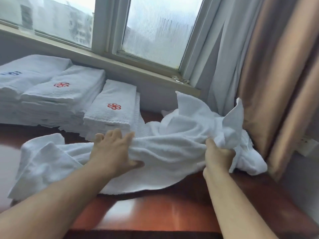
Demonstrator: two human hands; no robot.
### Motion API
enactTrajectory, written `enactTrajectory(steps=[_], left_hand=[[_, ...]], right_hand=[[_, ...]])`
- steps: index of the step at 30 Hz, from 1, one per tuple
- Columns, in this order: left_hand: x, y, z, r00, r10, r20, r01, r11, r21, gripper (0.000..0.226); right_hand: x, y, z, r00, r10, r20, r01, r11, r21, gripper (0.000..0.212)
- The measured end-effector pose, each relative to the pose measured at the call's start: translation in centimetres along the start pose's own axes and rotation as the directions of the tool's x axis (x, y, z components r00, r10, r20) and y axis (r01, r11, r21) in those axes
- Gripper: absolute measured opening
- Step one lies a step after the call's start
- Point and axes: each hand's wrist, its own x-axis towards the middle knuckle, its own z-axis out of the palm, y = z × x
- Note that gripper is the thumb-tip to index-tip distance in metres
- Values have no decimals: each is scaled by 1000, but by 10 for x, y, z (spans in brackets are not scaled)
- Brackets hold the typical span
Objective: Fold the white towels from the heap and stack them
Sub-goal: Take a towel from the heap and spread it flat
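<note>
A crumpled white towel [165, 152] lies stretched across the reddish wooden table [155, 211], bunched in a long roll from left to right. My left hand [114, 150] grips its middle, thumb under the fold and fingers spread over the top. My right hand [218, 156] is closed on a bunch of the same towel near its right end. Behind, at the left, stand stacks of folded white towels: a small stack with a red logo [112, 107], a taller one with a red logo [69, 88], and one with a blue logo [25, 73].
A window [155, 31] with a sill runs along the back. A grey sheer curtain [222, 66] and a brown curtain [276, 75] hang at the right, touching the towel's end. A wall socket [309, 145] sits low at the far right.
</note>
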Motion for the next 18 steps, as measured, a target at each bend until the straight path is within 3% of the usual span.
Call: enactTrajectory(steps=[3, 6, 8, 10, 11, 13, 15, 17, 18], left_hand=[[-10, 27, 12, 981, 145, 133, -145, 989, -3, 113], [-23, 49, 23, 926, 337, 170, -331, 941, -64, 109], [-27, 57, 27, 874, 465, 142, -451, 885, -118, 88], [-28, 60, 25, 836, 534, 127, -515, 843, -154, 60], [-28, 62, 23, 828, 541, 148, -518, 839, -166, 50], [-28, 64, 19, 815, 533, 228, -494, 845, -206, 43], [-28, 67, 12, 799, 502, 332, -452, 864, -219, 58], [-28, 68, 4, 808, 424, 409, -352, 904, -242, 79], [-27, 68, 2, 824, 368, 431, -284, 926, -249, 85]], right_hand=[[4, 29, -30, 989, 143, 42, -139, 986, -88, 66], [6, 36, -53, 994, 108, 24, -106, 993, -59, 61], [9, 31, -64, 999, 40, -2, -40, 999, -3, 56], [13, 27, -73, 996, -88, -24, 81, 975, -205, 62], [16, 27, -76, 987, -163, -8, 146, 903, -405, 71], [19, 31, -83, 936, -331, 120, 297, 561, -772, 86], [20, 30, -83, 785, -449, 427, 581, 295, -759, 71], [19, 28, -77, 642, -309, 701, 766, 298, -570, 43], [16, 26, -73, 623, -181, 761, 771, 303, -560, 34]])
